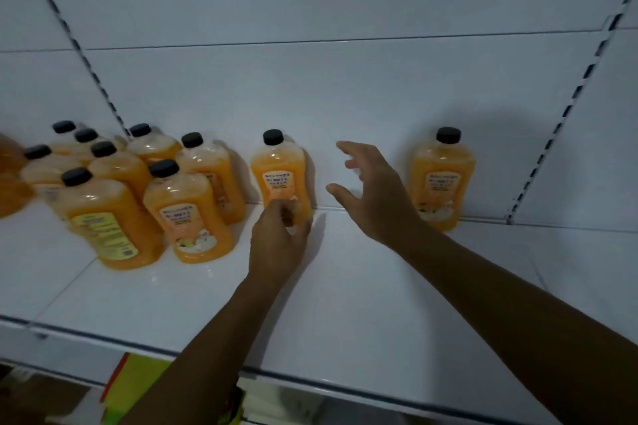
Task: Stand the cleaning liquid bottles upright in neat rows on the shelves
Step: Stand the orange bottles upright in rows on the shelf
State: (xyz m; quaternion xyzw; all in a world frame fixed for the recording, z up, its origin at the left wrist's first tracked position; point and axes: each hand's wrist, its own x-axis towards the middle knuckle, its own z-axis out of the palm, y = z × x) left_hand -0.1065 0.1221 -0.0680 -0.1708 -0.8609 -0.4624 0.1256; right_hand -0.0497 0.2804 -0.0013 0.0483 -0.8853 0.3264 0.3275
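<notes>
White metal shelf (345, 286) with a white back panel (310, 10) and slotted uprights (566, 114) at either side; lighting dim, picture slightly blurred. Cluster of orange bottles (114, 183) with black caps stands upright at the left of the shelf, packed close, several touching, in loose rows rather than straight ones. Front pair of the cluster: one bottle showing a yellow label (107, 228), and just right of it one showing a pale label (188, 217). Middle bottle (278, 176) stands upright and alone against the back panel, right of the cluster. Far bottle (443, 179) also upright at the back panel, well apart to the right, near the right upright. Left hand (279, 245) sits at the lower front of the middle bottle, fingers curled at its base; the grip appears to pinch the bottle, though blur hides the exact contact. Right hand (373, 190) hovers between the middle bottle and the far bottle, fingers spread and relaxed, holding nothing, touching neither. Below the shelf edge, something yellow-green with a red edge (134, 386) is partly visible; cannot tell what it is.
</notes>
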